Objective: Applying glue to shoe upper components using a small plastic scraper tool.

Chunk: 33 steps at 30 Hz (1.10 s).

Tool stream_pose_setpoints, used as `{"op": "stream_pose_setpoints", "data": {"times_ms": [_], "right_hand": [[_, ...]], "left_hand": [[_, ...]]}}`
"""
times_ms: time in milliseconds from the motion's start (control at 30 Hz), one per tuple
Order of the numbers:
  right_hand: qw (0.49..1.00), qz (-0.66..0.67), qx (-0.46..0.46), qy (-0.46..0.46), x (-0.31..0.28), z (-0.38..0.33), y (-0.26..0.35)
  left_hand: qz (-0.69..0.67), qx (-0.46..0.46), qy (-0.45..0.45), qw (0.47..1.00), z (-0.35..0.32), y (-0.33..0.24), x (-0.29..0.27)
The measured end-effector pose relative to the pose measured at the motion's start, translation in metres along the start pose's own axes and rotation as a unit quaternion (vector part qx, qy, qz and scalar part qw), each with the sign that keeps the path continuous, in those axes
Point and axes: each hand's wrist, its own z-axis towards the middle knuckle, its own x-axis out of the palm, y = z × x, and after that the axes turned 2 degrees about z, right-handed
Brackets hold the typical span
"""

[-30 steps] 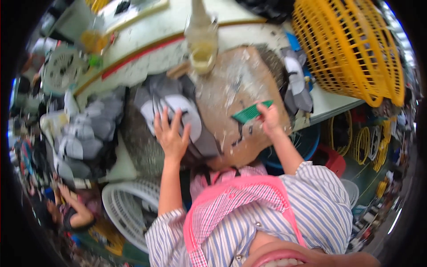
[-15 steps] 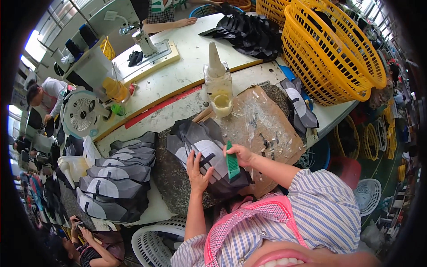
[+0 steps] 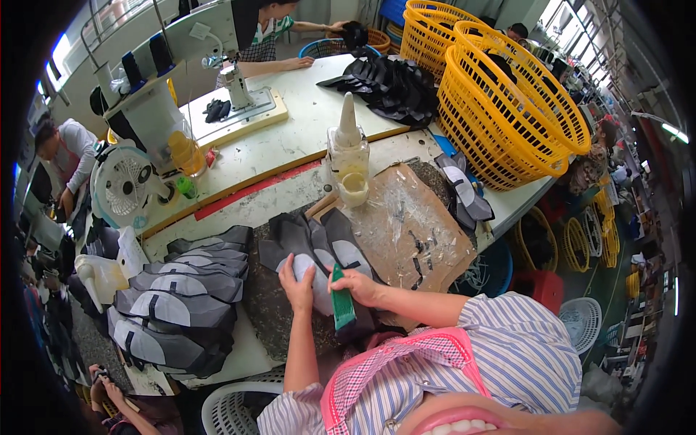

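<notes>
My right hand [image 3: 357,287] is closed round a green brush [image 3: 342,306], held upright over the near part of the work pieces. Beside it, my left hand [image 3: 296,284] rests on a grey fabric piece [image 3: 288,243] with a pale rounded patch, thumb and fingers apart. Another grey piece [image 3: 338,230] with a pale patch and a dark strip lies against it on the right. Both are on a dark speckled slab [image 3: 264,319]. The brush and my right hand hide part of the near edges.
Overlapping grey pieces [image 3: 174,308] lie at left beside a glue bottle [image 3: 101,275]. Ahead stands a clear glue container [image 3: 349,159], next to stained cardboard [image 3: 413,225]. Yellow baskets [image 3: 500,109], a sewing machine [image 3: 235,90] and a fan [image 3: 122,187] surround the table. A co-worker [image 3: 272,32] sits across.
My left hand has shifted left and its fingers have drawn in. My right hand has moved the green brush left and nearer me. The whole view has shifted slightly.
</notes>
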Motion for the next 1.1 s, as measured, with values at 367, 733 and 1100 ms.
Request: {"op": "stream_pose_setpoints", "data": {"times_ms": [367,733,1100], "right_hand": [[0.987,0.092,0.102,-0.089,-0.012,-0.028,0.012],[0.987,-0.04,0.064,-0.14,-0.017,-0.022,0.014],[0.967,0.154,0.201,-0.016,-0.008,0.003,0.041]], "left_hand": [[0.131,0.028,0.02,0.991,0.024,0.0,0.018],[0.097,0.016,0.013,0.995,0.033,-0.004,0.037],[-0.127,0.025,-0.133,0.983,-0.028,-0.012,-0.016]]}}
